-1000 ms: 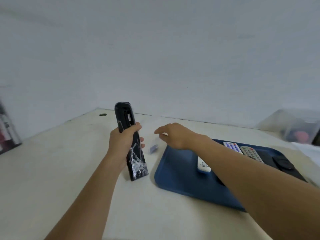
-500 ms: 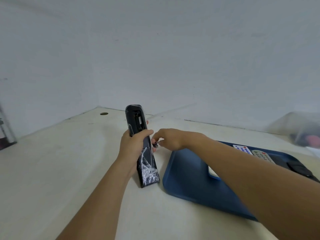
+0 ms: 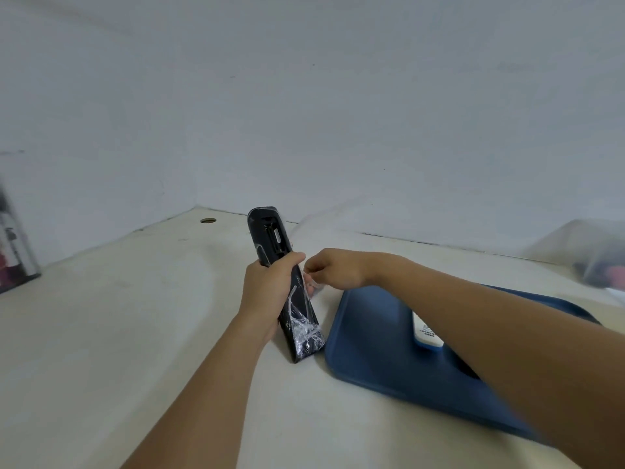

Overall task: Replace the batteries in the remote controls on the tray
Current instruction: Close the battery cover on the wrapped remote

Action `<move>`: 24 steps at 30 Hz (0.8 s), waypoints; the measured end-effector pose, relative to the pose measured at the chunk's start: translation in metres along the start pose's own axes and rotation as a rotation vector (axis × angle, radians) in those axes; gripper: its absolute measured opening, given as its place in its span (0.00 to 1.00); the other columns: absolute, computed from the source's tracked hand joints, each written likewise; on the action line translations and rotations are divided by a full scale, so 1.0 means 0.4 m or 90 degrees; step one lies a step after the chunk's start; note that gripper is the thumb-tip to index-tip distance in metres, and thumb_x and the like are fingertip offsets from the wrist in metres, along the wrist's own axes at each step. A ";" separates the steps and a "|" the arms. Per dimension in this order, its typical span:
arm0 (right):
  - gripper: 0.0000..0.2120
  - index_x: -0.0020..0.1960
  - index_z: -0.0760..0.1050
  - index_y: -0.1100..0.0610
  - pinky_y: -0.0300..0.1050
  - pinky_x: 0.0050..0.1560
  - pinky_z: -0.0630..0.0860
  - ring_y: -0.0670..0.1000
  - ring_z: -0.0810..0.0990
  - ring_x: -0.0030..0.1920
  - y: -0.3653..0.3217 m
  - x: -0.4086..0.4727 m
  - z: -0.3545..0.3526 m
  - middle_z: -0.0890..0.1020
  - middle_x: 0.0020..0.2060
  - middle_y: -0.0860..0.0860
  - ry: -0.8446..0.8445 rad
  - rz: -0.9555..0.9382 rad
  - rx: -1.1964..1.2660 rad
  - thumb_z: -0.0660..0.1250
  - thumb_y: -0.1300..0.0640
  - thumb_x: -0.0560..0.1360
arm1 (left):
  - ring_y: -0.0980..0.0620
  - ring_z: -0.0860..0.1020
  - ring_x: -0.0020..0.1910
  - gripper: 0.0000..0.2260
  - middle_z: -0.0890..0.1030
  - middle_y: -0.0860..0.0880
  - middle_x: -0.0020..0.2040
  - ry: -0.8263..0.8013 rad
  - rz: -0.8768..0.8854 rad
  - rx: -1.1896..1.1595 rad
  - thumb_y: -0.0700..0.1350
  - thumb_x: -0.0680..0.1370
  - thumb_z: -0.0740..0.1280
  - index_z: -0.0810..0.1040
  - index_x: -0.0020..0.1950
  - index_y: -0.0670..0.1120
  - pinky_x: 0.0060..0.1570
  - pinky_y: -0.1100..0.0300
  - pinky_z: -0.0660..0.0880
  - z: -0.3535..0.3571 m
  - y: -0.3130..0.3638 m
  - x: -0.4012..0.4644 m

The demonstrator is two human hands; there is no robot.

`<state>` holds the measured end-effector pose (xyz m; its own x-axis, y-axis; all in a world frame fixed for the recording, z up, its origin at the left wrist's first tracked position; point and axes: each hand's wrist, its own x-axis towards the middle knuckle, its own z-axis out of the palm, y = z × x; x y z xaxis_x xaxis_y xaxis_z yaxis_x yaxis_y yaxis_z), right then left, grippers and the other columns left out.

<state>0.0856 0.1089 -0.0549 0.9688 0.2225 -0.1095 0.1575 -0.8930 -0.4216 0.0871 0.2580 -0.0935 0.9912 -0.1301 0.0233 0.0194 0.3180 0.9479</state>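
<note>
White desk, tray at right: our left hand grips the black remote upright just left of it, bay open, right hand curled beside, contents unclear; next we seat a cell with correct polarity.

**No legible text**

Nothing readable in the head view. The white remote on the blue tray shows rows of dark button marks, too small to read. The black remote shows its back only, no lettering resolved. Object at the left edge is blurred.
</note>
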 end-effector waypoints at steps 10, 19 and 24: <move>0.29 0.24 0.68 0.59 0.40 0.33 0.69 0.44 0.70 0.25 0.030 0.018 0.064 0.76 0.23 0.50 0.454 -0.092 0.263 0.65 0.48 0.81 | 0.45 0.82 0.31 0.08 0.77 0.44 0.32 0.037 -0.040 -0.027 0.41 0.75 0.74 0.77 0.47 0.40 0.39 0.51 0.81 0.002 0.009 -0.017; 0.23 0.35 0.71 0.62 0.37 0.24 0.58 0.46 0.62 0.22 0.007 -0.139 -0.029 0.73 0.25 0.50 0.357 0.112 0.615 0.64 0.45 0.81 | 0.44 0.83 0.32 0.10 0.81 0.43 0.34 0.080 0.014 -0.014 0.45 0.77 0.73 0.79 0.53 0.40 0.34 0.53 0.81 -0.018 0.029 -0.045; 0.14 0.41 0.72 0.56 0.34 0.19 0.52 0.43 0.57 0.21 0.094 -0.293 -0.032 0.68 0.27 0.48 0.214 0.185 1.029 0.60 0.53 0.84 | 0.47 0.79 0.29 0.20 0.79 0.44 0.34 -0.045 0.038 -0.154 0.55 0.82 0.56 0.78 0.47 0.41 0.29 0.57 0.77 0.004 0.104 -0.110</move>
<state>-0.0197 0.0442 -0.0463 0.9572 -0.1456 -0.2502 -0.1603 0.4534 -0.8768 0.0441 0.2754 -0.0546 0.9803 -0.1662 0.1070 0.0001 0.5416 0.8406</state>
